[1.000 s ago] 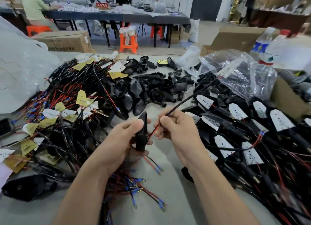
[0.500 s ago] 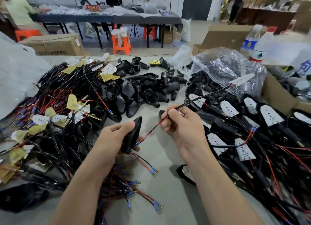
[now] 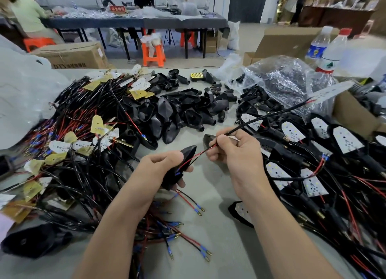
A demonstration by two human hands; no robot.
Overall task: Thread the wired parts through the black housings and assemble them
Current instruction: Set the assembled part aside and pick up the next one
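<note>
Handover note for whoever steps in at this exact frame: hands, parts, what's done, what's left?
Left hand: grips a black housing.
Right hand: pinches the wired part's cable, its white LED board out to the far right.
Done: red and black leads reach the housing, blue tips at its opening.
Left: pull the cable through and seat the board, then work through the pile of wired parts at left and the empty housings in the middle.
Assembled units lie at right.
</note>
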